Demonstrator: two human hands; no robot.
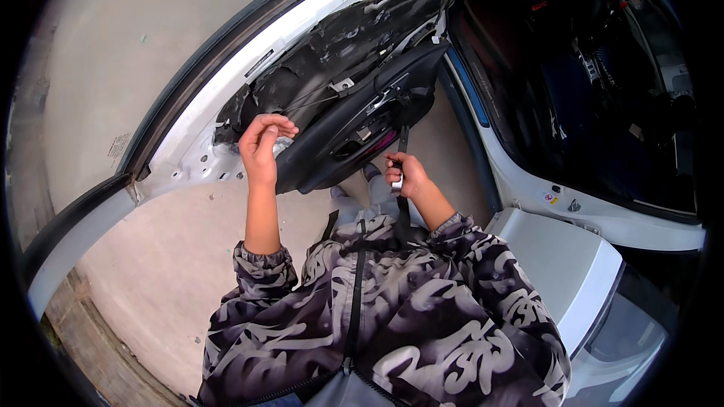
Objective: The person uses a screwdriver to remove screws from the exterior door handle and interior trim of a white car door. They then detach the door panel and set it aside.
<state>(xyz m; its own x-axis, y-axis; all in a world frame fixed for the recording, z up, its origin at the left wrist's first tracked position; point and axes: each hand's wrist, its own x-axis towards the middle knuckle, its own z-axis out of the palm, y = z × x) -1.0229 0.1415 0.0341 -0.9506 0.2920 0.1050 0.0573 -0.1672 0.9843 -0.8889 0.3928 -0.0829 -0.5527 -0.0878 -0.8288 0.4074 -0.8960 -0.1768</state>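
My left hand [264, 147] is open, fingers loosely bent, at the left end of a black door trim panel [324, 152], over the white inner door metal. Whether it touches the panel is unclear. My right hand [403, 175] is closed around a dark strap-like item with a silvery end [397, 184], below the panel's lower edge. The panel hangs tilted away from the door [188, 152], whose black, crumpled lining [302, 53] is exposed. A thin cable [309, 102] runs between lining and panel, near a small metal fitting [341, 84].
The car's dark interior and doorway [573, 105] are at right, with a white sill [528, 181] and a neighbouring white body panel [543, 264] below. My shoes [371, 171] stand on the pale concrete floor [151, 271]. A weathered strip [102, 332] lies along the lower left.
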